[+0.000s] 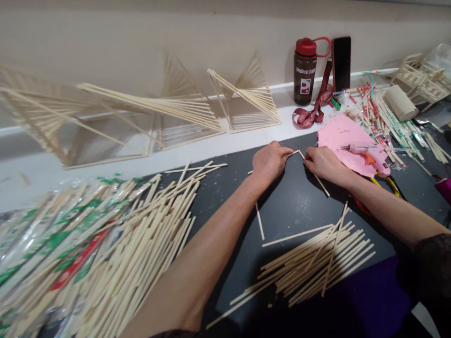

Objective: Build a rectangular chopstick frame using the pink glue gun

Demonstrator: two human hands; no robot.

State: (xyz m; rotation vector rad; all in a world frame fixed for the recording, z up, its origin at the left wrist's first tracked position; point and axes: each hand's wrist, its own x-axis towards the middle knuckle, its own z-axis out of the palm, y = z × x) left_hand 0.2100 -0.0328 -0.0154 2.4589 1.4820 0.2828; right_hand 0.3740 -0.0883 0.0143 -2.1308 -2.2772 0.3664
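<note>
My left hand (270, 162) is closed on one end of a pale wooden chopstick that lies mostly under it. My right hand (324, 163) pinches a second chopstick (321, 185), which slants down toward me. The tips of these two meet in a corner between my hands. Nearer me, a third chopstick (260, 221) and a lower chopstick (298, 235) lie at an angle, so a rough four-sided outline shows on the dark table (292, 202). Below it is a loose pile of chopsticks (317, 263).
A big heap of chopsticks (141, 244) and plastic wrappers (52, 234) fills the left. Twisted stick frames (183, 110) stand along the wall. A bottle (305, 70), a phone (341, 63), pink foam (331, 131) and a glue gun (369, 155) sit at right.
</note>
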